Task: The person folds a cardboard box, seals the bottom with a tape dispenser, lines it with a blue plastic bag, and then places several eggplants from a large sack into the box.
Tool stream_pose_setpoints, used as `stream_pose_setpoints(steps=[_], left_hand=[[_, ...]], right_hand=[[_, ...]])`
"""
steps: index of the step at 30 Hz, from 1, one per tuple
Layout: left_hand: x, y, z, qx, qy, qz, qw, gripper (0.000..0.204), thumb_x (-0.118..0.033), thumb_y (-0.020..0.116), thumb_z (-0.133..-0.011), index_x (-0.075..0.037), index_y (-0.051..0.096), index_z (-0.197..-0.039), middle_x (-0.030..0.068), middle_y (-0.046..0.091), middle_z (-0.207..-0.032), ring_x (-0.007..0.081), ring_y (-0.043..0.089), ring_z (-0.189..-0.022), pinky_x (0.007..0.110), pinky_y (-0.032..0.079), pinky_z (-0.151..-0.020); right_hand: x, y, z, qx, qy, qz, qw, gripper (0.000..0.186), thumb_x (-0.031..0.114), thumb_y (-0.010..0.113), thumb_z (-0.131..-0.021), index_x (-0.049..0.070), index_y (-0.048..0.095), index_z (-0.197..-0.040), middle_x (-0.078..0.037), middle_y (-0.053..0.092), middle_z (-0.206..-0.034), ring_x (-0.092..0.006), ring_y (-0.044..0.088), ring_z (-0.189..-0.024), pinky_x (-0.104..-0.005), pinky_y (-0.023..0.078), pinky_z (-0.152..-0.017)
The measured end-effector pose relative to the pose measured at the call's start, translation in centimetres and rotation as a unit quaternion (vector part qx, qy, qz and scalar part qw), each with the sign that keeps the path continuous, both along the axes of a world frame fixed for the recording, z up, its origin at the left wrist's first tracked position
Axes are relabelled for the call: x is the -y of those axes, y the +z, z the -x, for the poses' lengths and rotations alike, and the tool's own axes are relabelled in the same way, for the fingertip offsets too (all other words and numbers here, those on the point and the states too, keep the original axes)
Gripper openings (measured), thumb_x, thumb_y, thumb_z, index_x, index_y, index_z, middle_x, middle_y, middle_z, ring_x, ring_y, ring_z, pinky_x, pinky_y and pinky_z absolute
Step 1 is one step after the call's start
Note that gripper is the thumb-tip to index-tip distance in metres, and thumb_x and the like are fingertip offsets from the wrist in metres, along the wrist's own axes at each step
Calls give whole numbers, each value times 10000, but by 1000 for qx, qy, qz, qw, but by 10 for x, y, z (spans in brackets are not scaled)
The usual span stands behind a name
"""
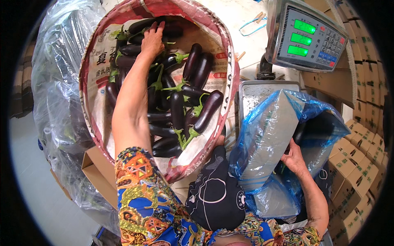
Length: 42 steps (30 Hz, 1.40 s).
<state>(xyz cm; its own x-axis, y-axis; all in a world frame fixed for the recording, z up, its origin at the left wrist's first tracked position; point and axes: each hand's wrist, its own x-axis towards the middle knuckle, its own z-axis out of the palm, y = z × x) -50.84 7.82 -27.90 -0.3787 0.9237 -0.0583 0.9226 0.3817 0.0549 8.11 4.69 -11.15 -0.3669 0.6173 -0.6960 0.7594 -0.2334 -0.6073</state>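
My left hand (153, 41) reaches to the far side of a round basket and lies over dark purple eggplants (201, 69), fingers stretched and slightly apart. Several more eggplants with green stems fill the basket (232, 78), which has a white and red printed lining. On the right, my right hand (294, 160) is inside a blue plastic bag (262, 115), thumb and forefinger apart. It is next to a dark eggplant (300, 130); its other fingers are partly hidden. The bag lines an open container and stands on a metal scale platform (269, 85).
A scale display (305, 37) with green lit panels rises behind the bag. Clear plastic sheeting (67, 82) hangs left of the basket, above an open cardboard box (100, 174). Stacked cardboard boxes (353, 164) line the right side. A blue strap (250, 28) lies on the floor behind.
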Motion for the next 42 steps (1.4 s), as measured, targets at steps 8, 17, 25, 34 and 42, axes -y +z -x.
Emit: stream_pose_setpoints(steps=[8, 17, 25, 34, 42], left_hand=[[-25, -24, 7, -123, 48, 81, 988, 786, -192, 740, -708, -185, 393, -1413, 150, 427, -1390, 403, 468, -1232, 492, 513, -879], [-16, -45, 33, -171, -65, 69, 981, 622, -201, 760, -623, -191, 549, -1209, 92, 478, -1231, 358, 455, -1217, 580, 483, -883], [0, 37, -8, -150, -116, 152, 970, 594, -88, 749, -668, -244, 536, -1200, 68, 451, -1270, 336, 429, -1221, 498, 550, -801], [83, 112, -64, -84, -128, 17, 988, 601, 33, 647, -692, -186, 516, -1236, 92, 482, -1146, 327, 476, -1125, 423, 581, -743], [245, 136, -119, 22, -30, 203, 979, 633, 11, 608, -756, -123, 483, -1362, 171, 529, -1250, 374, 590, -1081, 476, 540, -826]], right_hand=[[-7, 12, 9, 43, 26, 16, 999, 637, 211, 799, -742, 15, 490, -1263, -120, 667, -956, -198, 635, -813, -337, 519, -771], [-10, 9, 4, 55, 59, 14, 997, 659, 214, 791, -724, 15, 482, -1270, -172, 666, -1013, -263, 661, -868, -357, 520, -792], [-9, 7, 3, 40, 39, 10, 998, 651, 257, 771, -741, 7, 493, -1273, -182, 673, -1023, -273, 651, -855, -361, 508, -783], [-7, -10, -14, 15, 43, 9, 999, 653, 327, 776, -718, -9, 516, -1214, -149, 639, -900, -240, 575, -751, -363, 476, -719], [-8, -14, -15, 2, 37, 5, 999, 649, 317, 794, -709, -13, 525, -1199, -111, 637, -845, -182, 562, -714, -332, 465, -669]])
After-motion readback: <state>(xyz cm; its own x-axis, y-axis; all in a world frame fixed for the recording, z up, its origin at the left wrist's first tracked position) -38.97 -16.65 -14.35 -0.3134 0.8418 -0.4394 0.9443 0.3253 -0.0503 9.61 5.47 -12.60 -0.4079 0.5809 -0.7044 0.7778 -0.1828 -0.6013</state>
